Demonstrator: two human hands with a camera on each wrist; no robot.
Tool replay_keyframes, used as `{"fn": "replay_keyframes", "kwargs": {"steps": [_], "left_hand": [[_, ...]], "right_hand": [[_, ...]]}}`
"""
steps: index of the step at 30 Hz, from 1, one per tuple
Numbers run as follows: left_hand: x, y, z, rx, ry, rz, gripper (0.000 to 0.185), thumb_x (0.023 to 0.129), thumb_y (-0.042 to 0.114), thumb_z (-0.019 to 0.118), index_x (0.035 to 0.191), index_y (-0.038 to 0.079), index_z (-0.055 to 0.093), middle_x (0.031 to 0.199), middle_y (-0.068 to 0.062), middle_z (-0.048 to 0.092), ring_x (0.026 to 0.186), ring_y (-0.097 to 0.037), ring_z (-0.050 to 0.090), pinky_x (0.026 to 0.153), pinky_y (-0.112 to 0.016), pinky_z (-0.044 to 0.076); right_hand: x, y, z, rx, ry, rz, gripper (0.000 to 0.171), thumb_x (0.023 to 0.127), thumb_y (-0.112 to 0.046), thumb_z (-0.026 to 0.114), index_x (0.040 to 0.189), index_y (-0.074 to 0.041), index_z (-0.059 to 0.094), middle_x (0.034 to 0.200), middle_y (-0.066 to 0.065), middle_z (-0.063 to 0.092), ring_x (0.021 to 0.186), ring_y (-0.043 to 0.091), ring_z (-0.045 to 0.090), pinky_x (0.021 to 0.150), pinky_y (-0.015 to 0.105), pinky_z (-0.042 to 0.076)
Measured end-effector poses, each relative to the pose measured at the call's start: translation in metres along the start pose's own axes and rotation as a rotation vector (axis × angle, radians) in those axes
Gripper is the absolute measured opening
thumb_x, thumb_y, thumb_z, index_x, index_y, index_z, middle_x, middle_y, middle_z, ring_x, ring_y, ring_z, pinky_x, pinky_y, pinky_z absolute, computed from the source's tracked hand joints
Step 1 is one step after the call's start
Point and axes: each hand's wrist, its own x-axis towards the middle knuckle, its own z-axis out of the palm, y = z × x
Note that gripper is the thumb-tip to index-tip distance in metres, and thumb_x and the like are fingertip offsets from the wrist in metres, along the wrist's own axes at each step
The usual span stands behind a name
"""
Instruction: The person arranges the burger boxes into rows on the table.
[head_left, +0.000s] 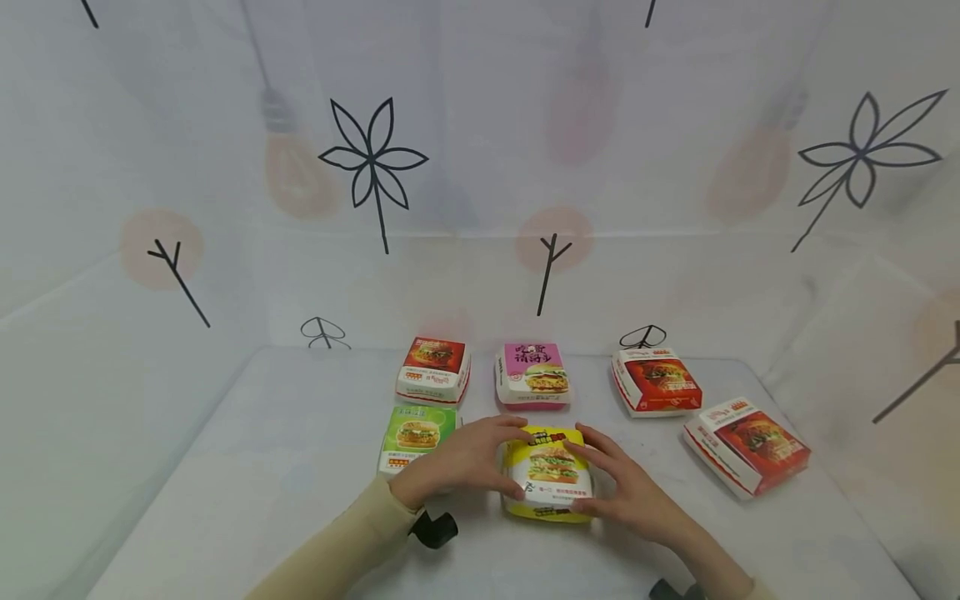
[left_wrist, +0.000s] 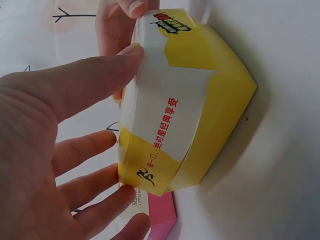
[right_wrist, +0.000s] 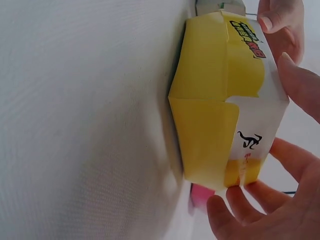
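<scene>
A yellow-and-white burger box [head_left: 553, 475] with a burger picture on its lid sits on the table between both hands. My left hand [head_left: 476, 454] grips it from the left, thumb at the near corner and fingers along the far side; in the left wrist view the thumb [left_wrist: 100, 75] lies against the lid's edge. From the other side my right hand [head_left: 630, 492] holds the same box, its thumb near the front and fingers at the back. The right wrist view shows the box [right_wrist: 205, 130] resting low on the white surface, its lid closed.
A green burger box [head_left: 416, 433] stands just left, partly behind my left hand. Farther back are a red box [head_left: 433, 371] and a pink-purple one [head_left: 532, 375]. Two more red boxes [head_left: 657, 383] lie at the right. A patterned white cloth [head_left: 480, 283] hangs behind.
</scene>
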Motion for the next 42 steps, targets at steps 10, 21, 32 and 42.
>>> {"fn": "replay_keyframes", "kwargs": {"steps": [10,21,32,42], "left_hand": [[0.000,-0.004,-0.003,0.000,0.014,-0.001,0.070,0.075,0.045,0.085,0.138,0.026,0.060,0.153,0.008,0.043,0.140,-0.020,0.039,0.111,-0.046,0.037],[-0.003,-0.005,-0.005,-0.007,0.009,-0.008,0.067,0.077,0.044,0.084,0.138,0.027,0.061,0.154,0.008,0.041,0.141,-0.019,0.038,0.111,-0.045,0.037],[-0.003,-0.007,-0.005,-0.009,0.019,-0.011,0.066,0.076,0.048,0.083,0.137,0.029,0.062,0.153,0.008,0.042,0.140,-0.019,0.039,0.111,-0.044,0.038],[-0.005,-0.007,-0.004,-0.026,0.032,0.007,0.065,0.077,0.048,0.083,0.136,0.029,0.063,0.153,0.005,0.043,0.138,-0.020,0.039,0.110,-0.045,0.038]], "right_hand": [[0.003,-0.002,0.003,-0.015,-0.005,-0.006,0.076,0.081,-0.047,0.079,0.147,-0.026,0.050,0.164,0.007,0.021,0.147,0.044,0.017,0.105,0.075,0.022],[0.008,-0.001,0.004,-0.027,-0.008,-0.021,0.076,0.080,-0.048,0.079,0.147,-0.025,0.051,0.164,0.008,0.022,0.147,0.045,0.018,0.104,0.075,0.024],[0.007,0.000,0.001,0.008,-0.002,-0.026,0.074,0.082,-0.046,0.078,0.147,-0.024,0.052,0.163,0.007,0.024,0.146,0.042,0.022,0.105,0.073,0.025],[0.005,0.007,-0.015,0.001,0.126,-0.051,0.062,0.092,-0.041,0.069,0.147,-0.017,0.051,0.159,0.010,0.035,0.141,0.038,0.036,0.102,0.054,0.044]]}}
